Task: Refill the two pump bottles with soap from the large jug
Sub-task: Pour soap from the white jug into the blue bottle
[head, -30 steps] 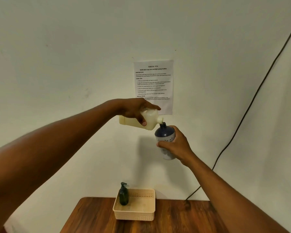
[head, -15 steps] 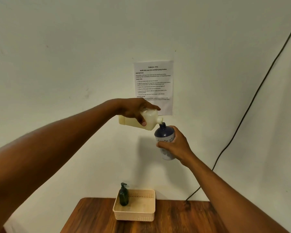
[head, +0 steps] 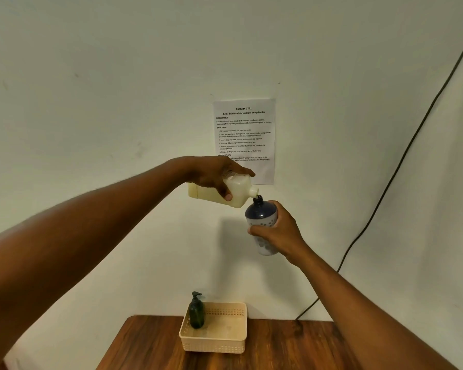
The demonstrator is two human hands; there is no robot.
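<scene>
My left hand (head: 214, 174) grips the large pale-yellow soap jug (head: 238, 194), tipped nearly on its side with the spout pointing right and down. The spout touches the open neck of a dark blue and white bottle (head: 259, 214), which my right hand (head: 278, 235) holds upright in the air in front of the wall. Its pump head is off and not in view. A dark green pump bottle (head: 196, 312) with its pump fitted stands in the left rear corner of a cream plastic basket (head: 219, 343).
The basket sits at the back of a brown wooden table (head: 278, 351) against a white wall. A printed instruction sheet (head: 245, 134) is taped to the wall behind the jug. A black cable (head: 401, 161) runs down the wall on the right.
</scene>
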